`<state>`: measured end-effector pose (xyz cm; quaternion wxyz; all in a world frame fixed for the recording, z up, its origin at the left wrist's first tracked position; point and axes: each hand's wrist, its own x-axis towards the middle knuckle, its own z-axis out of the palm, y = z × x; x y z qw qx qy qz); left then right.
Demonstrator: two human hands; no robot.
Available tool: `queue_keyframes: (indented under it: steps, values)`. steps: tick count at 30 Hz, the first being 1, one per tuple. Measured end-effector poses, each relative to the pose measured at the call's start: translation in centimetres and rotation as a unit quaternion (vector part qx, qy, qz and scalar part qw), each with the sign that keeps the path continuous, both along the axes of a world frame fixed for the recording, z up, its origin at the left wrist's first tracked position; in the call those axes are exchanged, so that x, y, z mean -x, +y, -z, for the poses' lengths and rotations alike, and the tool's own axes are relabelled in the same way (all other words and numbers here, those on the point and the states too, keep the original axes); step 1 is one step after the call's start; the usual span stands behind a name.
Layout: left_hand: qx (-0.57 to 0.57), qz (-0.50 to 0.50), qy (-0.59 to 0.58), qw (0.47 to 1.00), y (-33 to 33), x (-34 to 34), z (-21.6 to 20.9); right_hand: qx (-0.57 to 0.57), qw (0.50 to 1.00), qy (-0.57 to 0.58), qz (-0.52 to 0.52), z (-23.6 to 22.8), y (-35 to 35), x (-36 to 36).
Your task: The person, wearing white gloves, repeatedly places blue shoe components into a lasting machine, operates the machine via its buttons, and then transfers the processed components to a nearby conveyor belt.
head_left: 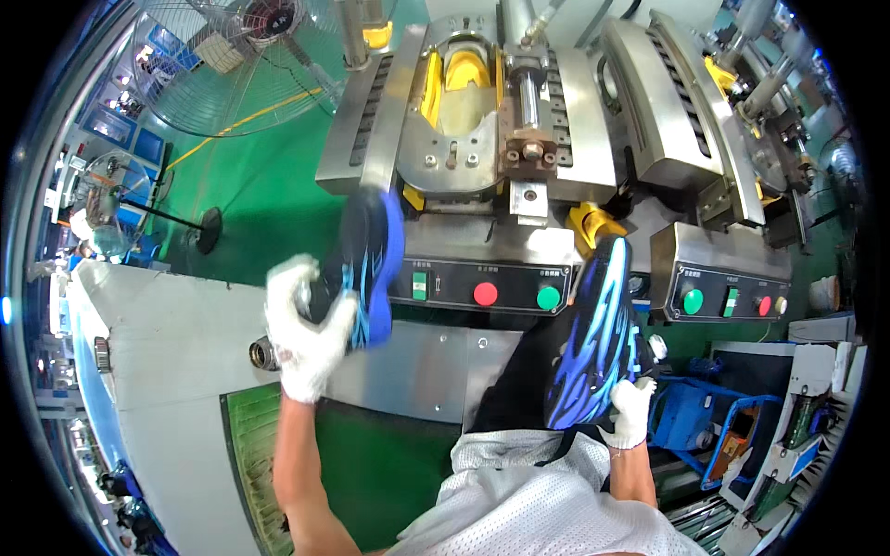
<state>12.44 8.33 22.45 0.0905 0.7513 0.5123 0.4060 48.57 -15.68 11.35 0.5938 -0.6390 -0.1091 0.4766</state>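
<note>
My right hand (632, 408), in a white cotton glove, is drawn in close to my chest, just below and right of the steel press machine (482, 130), with the fingers clamped around the heel end of a blue and black shoe (593, 338) that stands nearly upright, toe pointing up toward the machine's control panel (482, 283). My left hand (304, 329), gloved the same, reaches out farther with the forearm raised from the lower edge, fingers closed on a second blue shoe (371, 269), which I hold tilted against the left front corner of the machine, just left of its red button (485, 294) and green button (548, 297). Below the panel a plain steel sheet (417, 371) faces me. To the machine's left the green floor (269, 185) spreads out, and beyond it stands a large pedestal fan (232, 56). A twin press station (705, 139) sits right of the machine.
</note>
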Motion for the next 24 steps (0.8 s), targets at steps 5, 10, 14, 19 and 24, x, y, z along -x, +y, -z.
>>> queue_keyframes:
  steps: [5,10,14,19,24]
  values:
    - [0.172,-0.136,0.022,0.975,-11.9,8.1,10.3,-0.1,0.992,0.042,-0.063,-6.7,8.9,3.3]
    - [0.18,-0.174,0.07,0.965,-14.0,12.0,20.3,-0.221,0.96,-0.037,-0.166,-13.1,24.7,6.6]
    - [0.226,-0.167,0.048,0.959,-14.0,13.7,23.9,-0.088,0.965,-0.178,-0.172,-16.3,37.8,9.0]
    - [0.249,-0.112,-0.002,0.962,-13.5,14.0,24.4,0.002,0.922,-0.32,-0.219,-8.7,54.8,4.7]
    - [0.238,-0.08,-0.015,0.968,-14.1,14.3,26.0,0.139,0.736,-0.642,-0.162,0.2,59.7,5.8]
